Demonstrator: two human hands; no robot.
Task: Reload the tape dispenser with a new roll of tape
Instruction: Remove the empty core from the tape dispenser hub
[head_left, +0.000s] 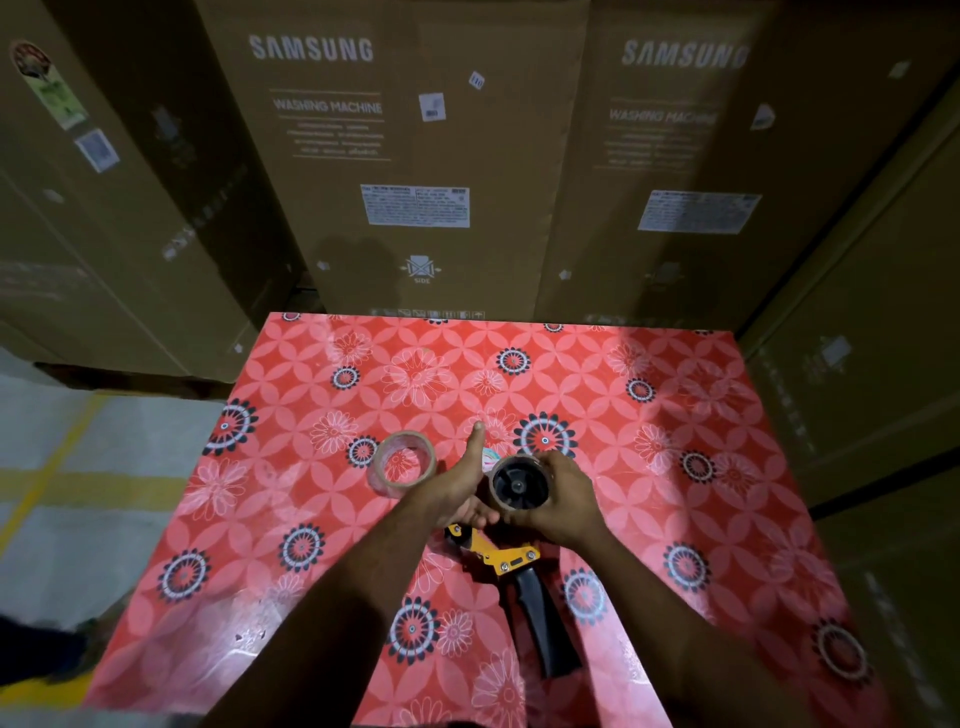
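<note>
1. Head view: both bare forearms reach forward over a table (649, 415) covered in a red floral cloth, the hands meeting near its middle.
2. The right hand (563, 506) is bent at the wrist, its fingers curled around the outside of the core on the hub, clamped on it from the right and far side.
3. The left hand (465, 480) lies palm toward the hub, thumb stretched straight away from the person, fingers cupped loosely against the left side of the dispenser head; I cannot tell whether it grips.
4. The tape dispenser (511, 561) lies flat on the table, long axis running toward the person: black handle nearest, slanting slightly right, yellow frame in the middle, round black hub farthest, its face turned up.
5. A clear tape roll (402, 464) rests flat just left of the left hand, apart from the dispenser, hole facing up.
6. Samsung washing machine cartons (415, 156) stand behind the table.
</note>
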